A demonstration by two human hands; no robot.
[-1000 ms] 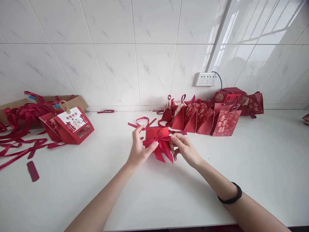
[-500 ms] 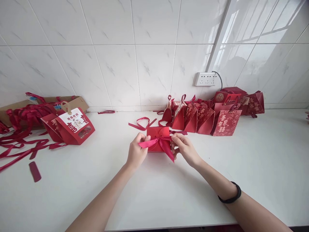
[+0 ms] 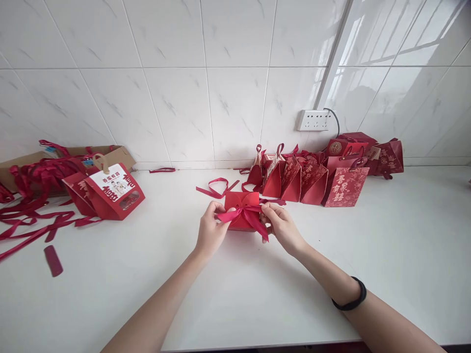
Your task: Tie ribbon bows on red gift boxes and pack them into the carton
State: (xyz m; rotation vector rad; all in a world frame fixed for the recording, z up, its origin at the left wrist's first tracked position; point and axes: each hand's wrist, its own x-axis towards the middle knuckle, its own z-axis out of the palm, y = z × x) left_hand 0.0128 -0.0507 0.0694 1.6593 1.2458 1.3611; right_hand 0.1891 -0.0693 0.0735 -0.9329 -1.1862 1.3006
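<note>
A small red gift box point(image 3: 242, 198) with curved, overlapping top flaps sits on the white table in front of me. Across its top runs a dark pink satin ribbon point(image 3: 253, 219), gathered at a knot in the middle. At the box's left side, my left hand point(image 3: 213, 226) is closed, pinching the ribbon's left part between thumb and fingers. My right hand point(image 3: 281, 226) pinches the ribbon on the right of the knot. One ribbon tail hangs over the front right of the box, close to the right fingers.
Behind the box lie loose ribbon pieces point(image 3: 217, 189). Several red gift bags point(image 3: 346, 189) stand at the back right under a white socket strip point(image 3: 313, 120). To the left are a red box with a white label point(image 3: 115, 182), tangled ribbons point(image 3: 40, 174) and a cardboard box point(image 3: 119, 156).
My left hand has shifted slightly right with its ribbon end. The hanging tail has risen a little and moved toward my right fingers. The box has shifted slightly right.
</note>
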